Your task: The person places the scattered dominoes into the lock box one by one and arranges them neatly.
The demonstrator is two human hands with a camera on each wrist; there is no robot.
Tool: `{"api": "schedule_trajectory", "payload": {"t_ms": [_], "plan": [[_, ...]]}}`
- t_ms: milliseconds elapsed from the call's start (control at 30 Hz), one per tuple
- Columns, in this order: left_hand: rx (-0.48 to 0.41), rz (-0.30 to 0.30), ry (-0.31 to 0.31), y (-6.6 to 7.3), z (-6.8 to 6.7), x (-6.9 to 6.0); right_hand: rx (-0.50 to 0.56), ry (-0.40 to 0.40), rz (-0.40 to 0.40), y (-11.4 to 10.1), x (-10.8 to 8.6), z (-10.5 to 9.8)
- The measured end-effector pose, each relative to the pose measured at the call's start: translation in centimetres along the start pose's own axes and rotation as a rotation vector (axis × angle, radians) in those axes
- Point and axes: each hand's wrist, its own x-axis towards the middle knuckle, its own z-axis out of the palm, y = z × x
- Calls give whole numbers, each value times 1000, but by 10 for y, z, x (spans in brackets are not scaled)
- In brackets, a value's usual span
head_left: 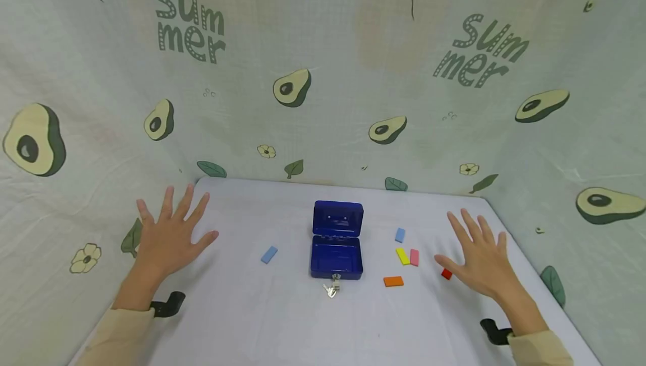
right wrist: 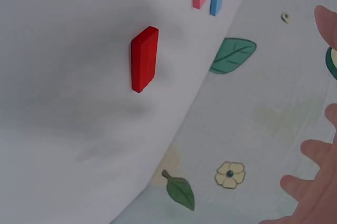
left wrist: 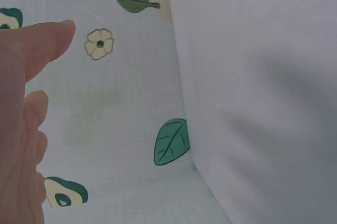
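Note:
Both hands are raised with fingers spread, holding nothing. The left hand [head_left: 169,242] hovers over the table's left side; the nearest item is a blue block [head_left: 269,254] to its right. Over the right side is the right hand [head_left: 481,259], its thumb partly covering a red block [head_left: 446,273], which shows whole in the right wrist view. Mid-table stands a dark blue metal cash box [head_left: 336,256] with its lid [head_left: 338,218] raised and nothing inside. Keys [head_left: 331,289] hang at the lock on its front.
Right of the box lie a second blue block [head_left: 400,235], a yellow block [head_left: 402,256], a pink block [head_left: 414,258] and an orange block [head_left: 393,281]. The white table [head_left: 282,327] is bordered by a hanging cloth [head_left: 333,46] printed with avocados and leaves.

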Motion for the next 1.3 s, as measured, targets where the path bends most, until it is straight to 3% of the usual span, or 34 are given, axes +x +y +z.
{"api": "schedule_trajectory", "payload": {"t_ms": [800,1300], "plan": [[-56,57,3,35,7,14,76,-84,24,-13,34,8],[-139,63,-40,65,18,17,116,-100,17,-13,45,19]]}}
